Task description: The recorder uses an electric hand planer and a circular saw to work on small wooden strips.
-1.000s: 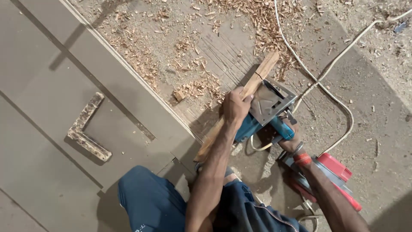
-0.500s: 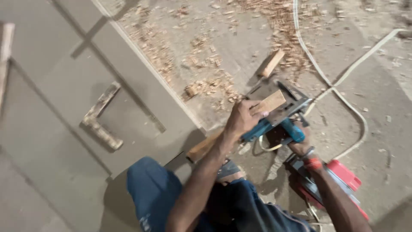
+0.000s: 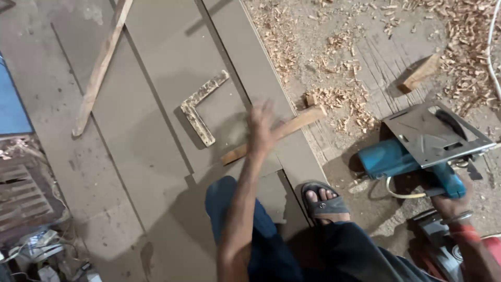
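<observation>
Hands first: where are they, measured from the metal square (image 3: 201,107)?

Left hand (image 3: 261,128) hovers just right of the square, over a wooden strip (image 3: 274,133). Right hand (image 3: 451,201) is well to the right of it, on the blue saw (image 3: 412,156).

What about the grips?

Left fingers look spread and loose, though the hand is blurred, and I cannot tell whether it touches the strip. The right hand is wrapped tight around the saw's handle.

Where does the strip lie?

It lies flat on the grey board (image 3: 156,62), slanting up and away from the square's lower right, with its far end at the board's edge beside the shavings (image 3: 339,94).

And the saw?

It sits on the floor, tipped so that its metal base plate faces up.

Which step would you call this?

By my reading, 1 strip is being placed on the board while the saw waits off to the side.

What does the next move call for?

I would say it needs a firm left palm on the strip so it stays put. The saw must be turned plate-down before it comes toward the square. The sandalled foot (image 3: 323,201), below and right of the square, has to stay out of the way, and so does the white cable (image 3: 490,42) far to the right.
</observation>
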